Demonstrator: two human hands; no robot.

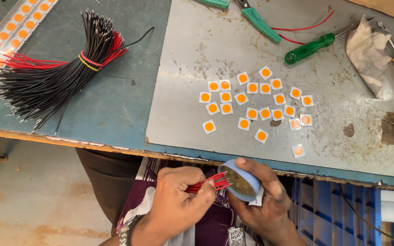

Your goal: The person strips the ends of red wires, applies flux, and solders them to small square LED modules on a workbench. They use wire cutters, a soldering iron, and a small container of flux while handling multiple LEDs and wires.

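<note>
- Head view: both hands are held low, in front of the near edge of the bench (115, 123), above the lap; nothing on the bench is touched.
- Left hand (178, 196): grip closed on a small bunch of red wires (206, 183); the bunch is pinched between thumb and fingers, with the free ends fanned out to the right.
- Right hand (265, 200): grip closed around a small round blue tin (245, 181); the tin is tilted so that its open mouth faces left, with brownish paste visible inside.
- Key relation: the long axis of the wires runs roughly left to right, slightly upward; the tips lie at the tin's mouth, touching or just entering the paste; exact contact cannot be told.
- The tin lies directly right of the left grip, along the wire axis; the two hands are just beside each other.
- On the bench, well apart: a banded bundle of black and red wires (51, 68); scattered white squares with orange discs (251, 105) on a grey metal sheet (352, 150).
</note>
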